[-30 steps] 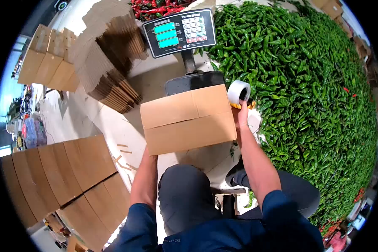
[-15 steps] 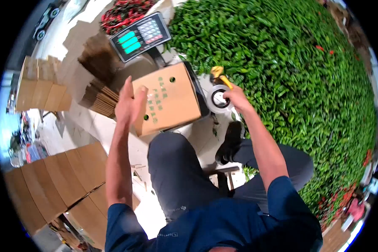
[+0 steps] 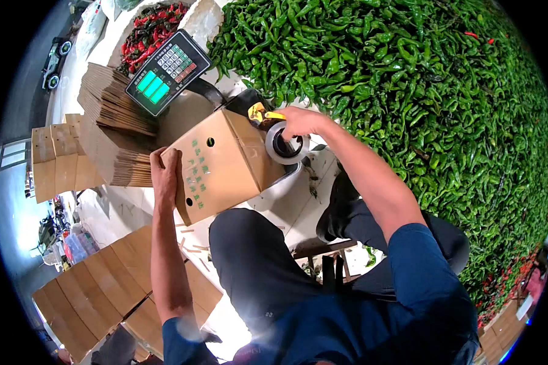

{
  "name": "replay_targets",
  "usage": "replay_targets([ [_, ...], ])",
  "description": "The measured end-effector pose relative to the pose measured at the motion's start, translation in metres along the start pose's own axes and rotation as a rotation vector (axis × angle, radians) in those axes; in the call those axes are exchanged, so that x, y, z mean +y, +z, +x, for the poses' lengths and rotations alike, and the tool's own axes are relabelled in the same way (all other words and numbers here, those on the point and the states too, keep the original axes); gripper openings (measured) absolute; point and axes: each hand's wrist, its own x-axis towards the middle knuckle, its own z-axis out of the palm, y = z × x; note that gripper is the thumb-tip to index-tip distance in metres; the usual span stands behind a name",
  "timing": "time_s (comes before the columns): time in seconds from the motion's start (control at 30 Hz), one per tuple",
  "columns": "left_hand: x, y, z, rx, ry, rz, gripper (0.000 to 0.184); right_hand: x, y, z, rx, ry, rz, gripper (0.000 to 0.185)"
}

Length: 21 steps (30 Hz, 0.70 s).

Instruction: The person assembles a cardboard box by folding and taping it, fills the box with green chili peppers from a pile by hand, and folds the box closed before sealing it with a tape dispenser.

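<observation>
A cardboard box (image 3: 219,161) with green printing and two round holes stands tilted in view over the black scale platform (image 3: 243,100). My left hand (image 3: 165,173) is at the box's left edge, fingers bent against it, gripping that side. In my right hand (image 3: 299,123) is a yellow-handled tape dispenser (image 3: 265,115) with a large clear tape roll (image 3: 287,146), held against the box's right side. The scale's display (image 3: 167,72), lit green, is above the box.
Flattened cardboard (image 3: 119,121) is stacked at left, with closed boxes (image 3: 97,286) at lower left and more boxes (image 3: 58,158) farther back. Green peppers (image 3: 438,109) form a large pile at right. Red peppers (image 3: 149,36) lie beyond the scale.
The box has turned, its printed face now showing. My left hand has come down onto its left edge, and my right hand has brought the tape dispenser to its right side. The view has rotated.
</observation>
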Motion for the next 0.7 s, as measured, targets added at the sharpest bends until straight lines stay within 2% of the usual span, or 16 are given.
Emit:
replay_targets([
  [0.1, 0.000, -0.002, -0.003, -0.003, -0.010, -0.024, 0.053, 0.009, -0.004, -0.005, -0.079, -0.081, -0.139, 0.077],
  [0.17, 0.006, 0.000, -0.001, -0.005, 0.001, -0.035, 0.054, 0.017, 0.008, -0.034, -0.162, -0.106, -0.100, 0.078],
  [0.2, 0.009, 0.001, -0.001, -0.004, -0.001, -0.028, 0.055, 0.026, 0.025, -0.052, -0.151, -0.086, -0.067, 0.075],
  [0.23, 0.010, 0.002, 0.001, 0.000, -0.002, -0.025, 0.055, 0.038, 0.048, -0.069, -0.092, -0.025, -0.212, 0.070],
  [0.27, 0.007, 0.001, -0.002, 0.008, -0.013, -0.019, 0.056, 0.014, 0.057, -0.104, -0.137, 0.086, -0.136, 0.076],
  [0.3, 0.003, -0.001, 0.000, 0.008, -0.010, -0.001, 0.057, 0.023, 0.077, -0.113, -0.168, 0.139, -0.156, 0.084],
  [0.37, 0.002, -0.001, 0.000, 0.005, 0.019, 0.034, 0.058, 0.049, 0.128, -0.122, 0.016, 0.081, 0.103, 0.089],
  [0.43, 0.008, 0.000, -0.005, -0.001, -0.005, -0.015, 0.058, 0.105, 0.198, -0.097, 0.411, -0.396, 0.237, 0.092],
  [0.53, -0.001, -0.001, -0.001, 0.009, 0.029, -0.061, 0.059, 0.045, 0.216, -0.124, 0.438, 0.017, 0.558, 0.095],
  [0.57, -0.004, -0.001, 0.002, 0.012, 0.050, -0.069, 0.059, 0.040, 0.227, -0.120, 0.523, 0.045, 0.485, 0.095],
  [0.63, -0.002, 0.002, -0.002, 0.020, 0.038, -0.079, 0.059, 0.059, 0.270, -0.092, 0.745, -0.052, 0.454, 0.094],
  [0.67, -0.010, 0.005, 0.000, 0.049, 0.051, -0.084, 0.059, 0.037, 0.268, -0.091, 0.756, 0.008, 0.546, 0.091],
  [0.7, -0.017, 0.003, -0.002, 0.086, 0.057, -0.086, 0.060, 0.018, 0.269, -0.090, 0.862, 0.007, 0.533, 0.094],
])
